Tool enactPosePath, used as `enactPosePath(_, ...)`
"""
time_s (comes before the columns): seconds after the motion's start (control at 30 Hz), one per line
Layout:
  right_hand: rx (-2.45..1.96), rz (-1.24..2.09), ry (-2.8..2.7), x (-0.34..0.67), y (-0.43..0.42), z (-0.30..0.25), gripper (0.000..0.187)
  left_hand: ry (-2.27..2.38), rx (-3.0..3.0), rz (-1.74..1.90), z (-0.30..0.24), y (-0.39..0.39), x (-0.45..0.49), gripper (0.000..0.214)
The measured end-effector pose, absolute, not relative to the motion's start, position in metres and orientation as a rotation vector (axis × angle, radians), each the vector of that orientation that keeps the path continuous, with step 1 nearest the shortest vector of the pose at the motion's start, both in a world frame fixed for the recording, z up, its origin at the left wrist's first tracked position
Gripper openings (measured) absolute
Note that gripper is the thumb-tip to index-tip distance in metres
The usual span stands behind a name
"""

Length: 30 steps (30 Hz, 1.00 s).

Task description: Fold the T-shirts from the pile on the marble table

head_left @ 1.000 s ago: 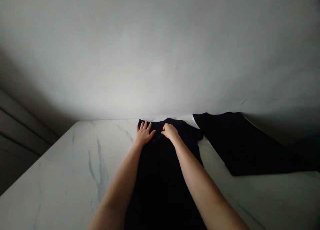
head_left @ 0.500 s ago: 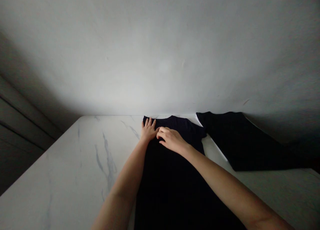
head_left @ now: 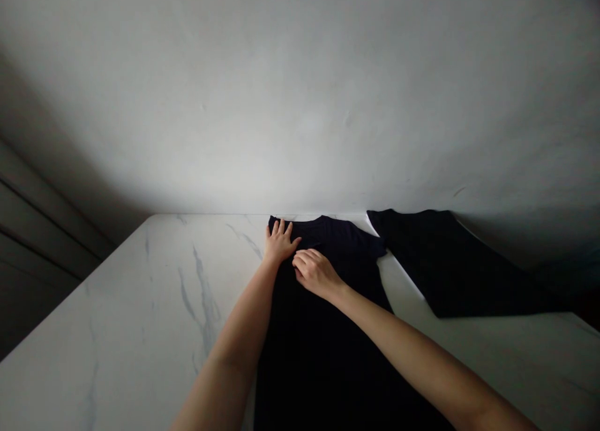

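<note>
A dark shirt (head_left: 323, 350), black with a navy tint near the top, lies spread lengthwise on the marble-patterned table. A short sleeve-like part juts out at its upper right. My left hand (head_left: 280, 242) rests flat with spread fingers on its upper left corner. Just to the right and a little closer to me, my right hand (head_left: 317, 272) is curled over the cloth, fingers closed. Whether fabric or something small is pinched in those fingertips is hidden.
Another dark folded cloth (head_left: 464, 268) lies to the right, against the wall. The white table (head_left: 140, 331) with grey veins meets a pale wall (head_left: 300, 106) at the back. Dark panels (head_left: 42, 231) stand beyond the left edge.
My right hand has drawn slightly toward me, away from my left thumb, and its fingers have curled in more. The left hand stays in place.
</note>
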State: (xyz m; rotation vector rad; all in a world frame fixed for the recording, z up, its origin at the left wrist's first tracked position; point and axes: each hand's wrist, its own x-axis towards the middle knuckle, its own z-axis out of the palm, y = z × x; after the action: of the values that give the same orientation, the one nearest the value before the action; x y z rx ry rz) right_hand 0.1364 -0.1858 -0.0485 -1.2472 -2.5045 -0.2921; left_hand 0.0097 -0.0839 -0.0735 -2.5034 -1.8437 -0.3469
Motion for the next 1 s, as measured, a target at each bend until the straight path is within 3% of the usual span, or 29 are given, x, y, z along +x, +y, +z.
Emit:
enactPosePath(0.23, -1.506, -0.025, -2.497, 0.133, -0.204, -0.046, 0.019, -1.866, -2.547, -0.349, -0.072, -0.083, 0.011, 0.07)
enactPosePath(0.37, -1.706, 0.012, -2.28, 0.127, -0.196, -0.036, 0.029, -1.869, -2.547, -0.33, -0.07, -0.083, 0.01, 0.069)
enactPosePath(0.57, -2.007, 0.044, -1.896, 0.131, -0.154, -0.031, 0.028, -1.856, -2.526, -0.303, -0.07, -0.082, 0.009, 0.068)
enactPosePath(0.73, -2.219, 0.269, -1.682, 0.156, -0.125, -0.024, 0.028, -1.842, -2.582, -0.241, -0.067, -0.082, 0.008, 0.083)
enactPosePath(0.83, -2.18, 0.44, -1.734, 0.168, -0.117, -0.026, 0.017, -1.821, -2.632, -0.174, -0.063, -0.082, 0.007, 0.094)
enactPosePath(1.0, -2.135, 0.406, -1.749, 0.174, -0.114, -0.034, 0.007, -1.763, -2.725, -0.118, -0.062, -0.078, 0.002, 0.116)
